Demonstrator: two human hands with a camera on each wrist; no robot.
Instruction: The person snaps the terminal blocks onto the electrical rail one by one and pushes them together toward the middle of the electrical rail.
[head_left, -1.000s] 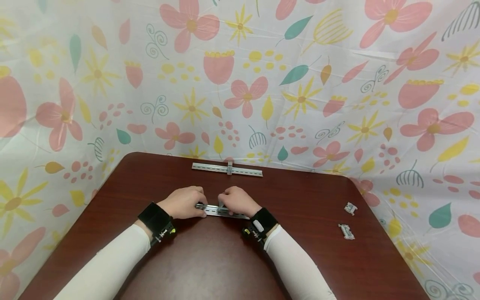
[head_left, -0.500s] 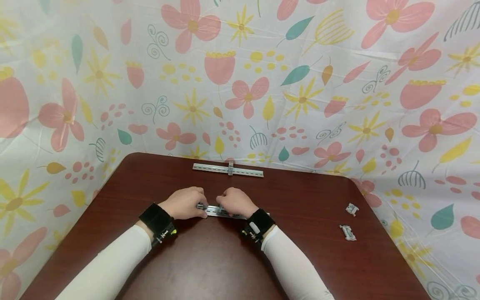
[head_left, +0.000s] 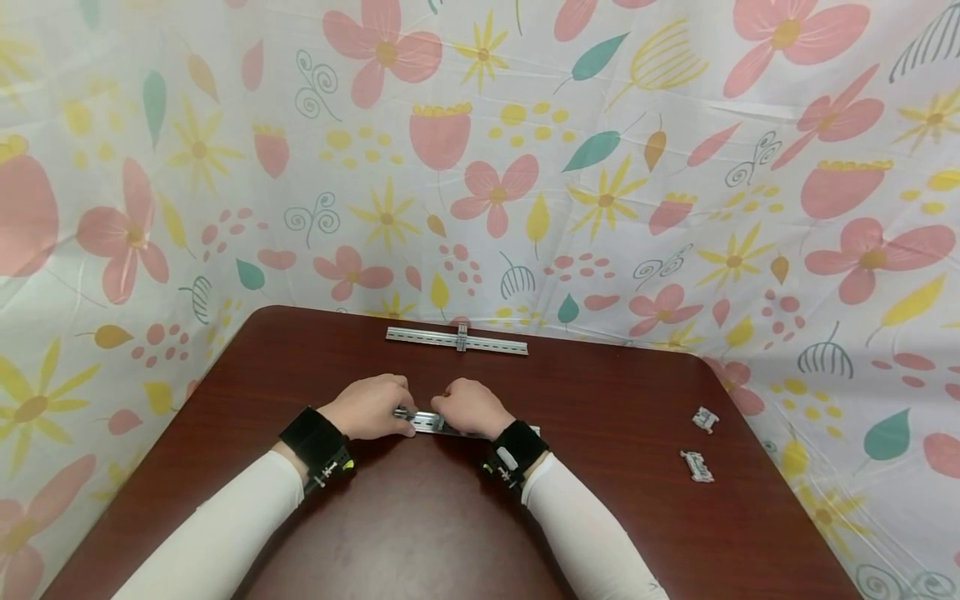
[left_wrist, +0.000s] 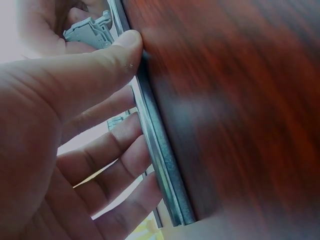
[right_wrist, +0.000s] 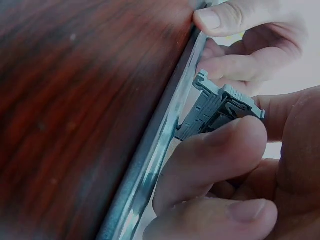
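Rail [left_wrist: 161, 150] | left fingers [left_wrist: 100, 72] pinching it | right fingers [right_wrist: 220, 155] gripping grey block [right_wrist: 207, 109] | loose blocks [head_left: 697, 467]: markings illegibly small

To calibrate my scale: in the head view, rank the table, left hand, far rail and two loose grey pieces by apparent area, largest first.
1. Table
2. Left hand
3. Far rail, longer than the hand but thin
4. Nearer loose piece and farther loose piece: much alike; nearness to the camera leaves it unsure

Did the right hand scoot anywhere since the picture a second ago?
Yes, slightly: against the far metal rail, the right hand has shifted left, toward the left hand.
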